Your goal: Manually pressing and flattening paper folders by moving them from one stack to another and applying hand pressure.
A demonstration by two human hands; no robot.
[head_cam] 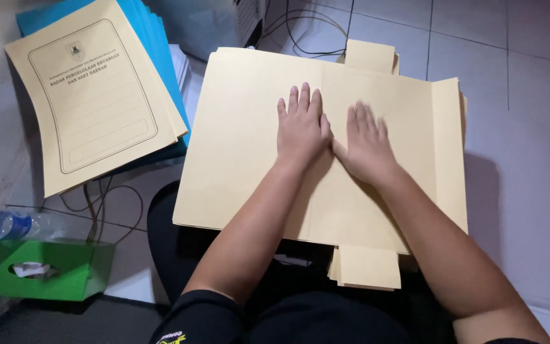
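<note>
Opened manila folder [249, 146] was spread over lap, atop folder stack. 2 hands, left hand [302, 130] and right hand [367, 143], were pressed flat at centre crease, fingers together, nothing clamped. Uneven pressure likely judged cause of crooked crease or slid stack. Printed folders [90, 95] were lain at floor's far-left corner.

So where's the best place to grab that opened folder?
Probably the right flap of the folder, coming from the right: it's a narrow folded strip at the free edge. Both the left hand and right hand lie flat mid-sheet, leaving it clear.
</note>
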